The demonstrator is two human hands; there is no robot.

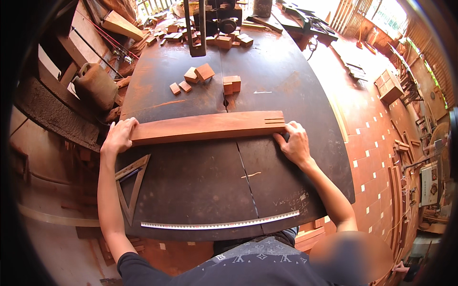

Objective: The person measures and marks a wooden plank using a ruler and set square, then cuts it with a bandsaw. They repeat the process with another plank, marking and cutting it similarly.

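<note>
Wood offcuts [223,42] and a probable bandsaw [203,28] mark a woodworking workshop.

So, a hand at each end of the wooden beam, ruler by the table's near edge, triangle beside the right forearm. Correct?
One slip: the head view shows the wooden triangle beside the left forearm, not the right. The rest stands: left hand and right hand at opposite ends of the beam, ruler by the near edge of the table.

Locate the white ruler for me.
In the head view, the white ruler lies along the near edge of the table, just right of the wooden triangle.
</note>
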